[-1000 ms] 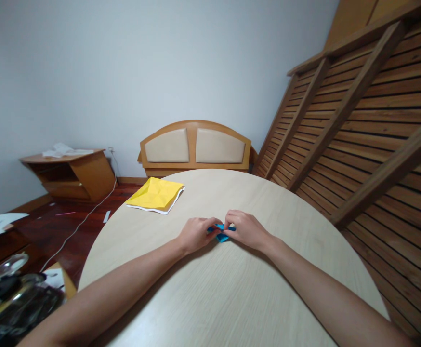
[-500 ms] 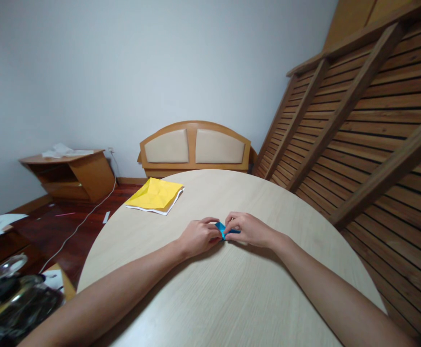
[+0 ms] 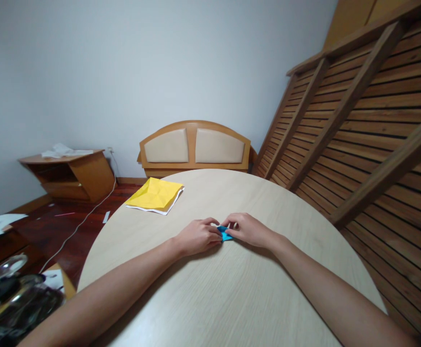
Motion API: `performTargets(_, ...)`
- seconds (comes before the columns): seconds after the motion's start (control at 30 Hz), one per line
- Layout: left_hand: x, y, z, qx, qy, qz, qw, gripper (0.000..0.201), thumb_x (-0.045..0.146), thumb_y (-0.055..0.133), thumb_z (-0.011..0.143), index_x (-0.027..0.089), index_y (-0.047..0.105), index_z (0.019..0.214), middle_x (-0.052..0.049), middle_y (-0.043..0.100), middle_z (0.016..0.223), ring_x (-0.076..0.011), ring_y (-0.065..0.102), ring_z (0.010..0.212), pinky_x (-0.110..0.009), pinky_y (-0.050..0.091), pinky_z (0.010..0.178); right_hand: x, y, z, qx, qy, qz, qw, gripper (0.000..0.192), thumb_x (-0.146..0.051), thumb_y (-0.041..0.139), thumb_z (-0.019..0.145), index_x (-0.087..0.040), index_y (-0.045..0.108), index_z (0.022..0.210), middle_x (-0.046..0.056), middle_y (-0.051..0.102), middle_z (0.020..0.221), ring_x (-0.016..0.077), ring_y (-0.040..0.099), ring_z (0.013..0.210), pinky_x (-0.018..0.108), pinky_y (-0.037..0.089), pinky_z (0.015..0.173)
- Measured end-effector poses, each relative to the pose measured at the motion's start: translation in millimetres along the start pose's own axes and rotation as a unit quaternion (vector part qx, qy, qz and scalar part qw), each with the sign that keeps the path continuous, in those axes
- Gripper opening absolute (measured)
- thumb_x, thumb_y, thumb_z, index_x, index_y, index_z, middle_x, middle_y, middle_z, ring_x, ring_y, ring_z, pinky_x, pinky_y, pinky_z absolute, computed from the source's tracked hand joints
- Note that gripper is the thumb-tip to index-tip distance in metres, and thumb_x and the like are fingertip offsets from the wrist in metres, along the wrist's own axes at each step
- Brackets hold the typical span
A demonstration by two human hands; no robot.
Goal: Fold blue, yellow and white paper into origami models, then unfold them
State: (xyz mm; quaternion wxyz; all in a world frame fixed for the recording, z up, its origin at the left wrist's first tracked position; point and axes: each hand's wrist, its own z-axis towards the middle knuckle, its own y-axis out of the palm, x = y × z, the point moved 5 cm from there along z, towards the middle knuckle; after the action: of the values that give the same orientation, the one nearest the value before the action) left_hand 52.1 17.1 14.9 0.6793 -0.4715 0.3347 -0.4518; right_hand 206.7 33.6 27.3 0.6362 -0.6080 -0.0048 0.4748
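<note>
From the head view, I see the small blue folded paper (image 3: 225,234) lying on the round table (image 3: 232,299), pinched between my left hand (image 3: 196,237) and right hand (image 3: 249,230). Fingertips of both close narrowly on it from either side; its long axis probably runs hand to hand, neither nearer.

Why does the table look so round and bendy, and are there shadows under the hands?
In the head view the wide lens bulges the table and slants the wooden slats. Light is soft and even, without glare; faint shadows lie under the left hand and right hand, which pinch the blue paper. The yellow paper looks sharp.
</note>
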Motion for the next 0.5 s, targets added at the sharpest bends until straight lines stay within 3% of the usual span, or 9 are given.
performTargets(0.17,0.3,-1.3,-4.2,-0.007,0.051,0.0,0.999,0.023,0.022,0.049,0.099,0.023,0.07,0.107,-0.005,0.072,0.108,-0.019,0.064,0.105,-0.028,0.052,0.089,-5.2,2.7,-1.0,-0.037,-0.053,-0.057,0.996,0.014,-0.021,0.065,0.086,-0.02,0.077,0.093,0.006,0.074,0.089,0.0184,0.066,0.081,0.028,0.048,0.076)
performTargets(0.33,-10.9,-0.8,-9.8,0.016,-0.006,-0.03,0.999,0.02,0.024,0.055,0.094,0.022,0.066,0.111,-0.006,0.068,0.112,-0.0142,0.068,0.089,-0.021,0.052,0.076,-6.3,4.7,-2.0,-0.082,-0.09,-0.079,0.989,0.015,-0.023,0.067,0.086,-0.024,0.079,0.095,0.005,0.075,0.095,0.0194,0.067,0.086,0.029,0.048,0.08)
performTargets(0.5,-17.2,3.1,-10.5,0.002,-0.006,-0.089,0.996,0.017,0.023,0.055,0.095,0.023,0.071,0.098,-0.005,0.072,0.098,-0.0146,0.068,0.087,-0.022,0.051,0.078,-6.1,4.8,-2.7,-0.085,-0.09,-0.099,0.987,0.015,-0.028,0.067,0.087,-0.025,0.079,0.095,0.006,0.074,0.105,0.0211,0.067,0.093,0.03,0.047,0.082)
